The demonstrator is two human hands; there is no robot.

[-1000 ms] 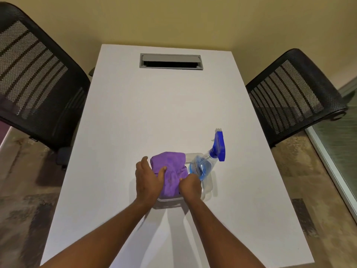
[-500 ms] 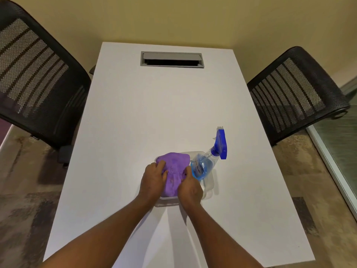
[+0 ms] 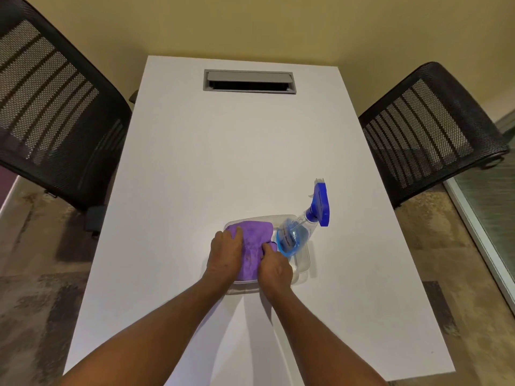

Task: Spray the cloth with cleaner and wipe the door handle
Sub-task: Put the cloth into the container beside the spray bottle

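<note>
Both hands are down in the clear plastic tray [image 3: 305,263] on the white desk [image 3: 237,149], and the purple cloth [image 3: 255,240] is between them. The left hand [image 3: 224,256] lies over the cloth's left side with its fingers curled onto the fabric, while the right hand [image 3: 274,267] has curled fingers dug into the near right corner, so each hand looks to have a grip on it. This looks like the pick-up, getting the cloth out so it can be sprayed. The way to do it well is to gather the fabric in one bunch and lift straight up, keeping the right knuckles off the spray bottle [image 3: 295,236], because that one is just beside them. It lies tilted in the tray's right half against the cloth's edge, and its blue trigger head [image 3: 322,203] pokes out over the far rim. A careless tug could roll the bottle or drag the light tray along the desk. One hand will then have to let go for the bottle. The door handle is not in view, nothing sprayed yet by the look of it. Black mesh chairs [image 3: 55,107] flank the desk.
</note>
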